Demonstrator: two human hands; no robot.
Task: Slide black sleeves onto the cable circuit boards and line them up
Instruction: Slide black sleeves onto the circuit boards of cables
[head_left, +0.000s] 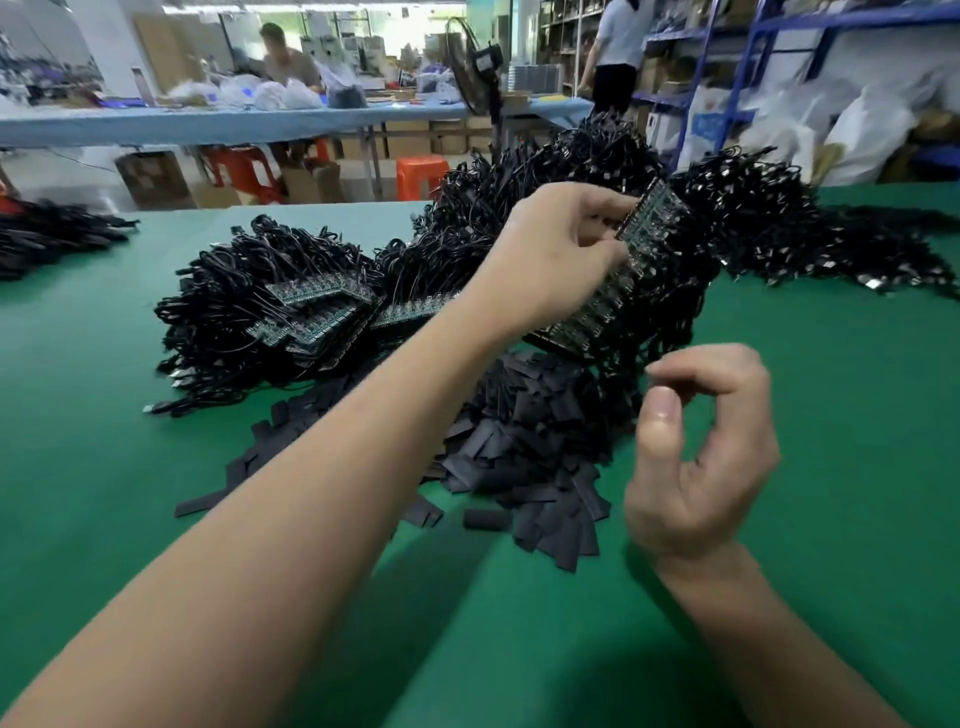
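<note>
My left hand (561, 249) is raised over the table and pinches the top of a long green strip of circuit boards (649, 218). The strip's black cables (670, 312) hang down from it. Lower right of it, my right hand (701, 452) is curled, thumb against forefinger. Only a dark sliver of a black sleeve (687, 397) shows between them. A heap of loose flat black sleeves (530, 457) lies on the green table (130, 467) under both hands. More board strips with cables (311, 312) are stacked to the left.
A large tangle of black cables (753, 223) covers the far middle and right of the table, and another bundle (47, 239) lies at the far left. Beyond are a blue bench, orange stools, a standing fan, blue shelving and two people.
</note>
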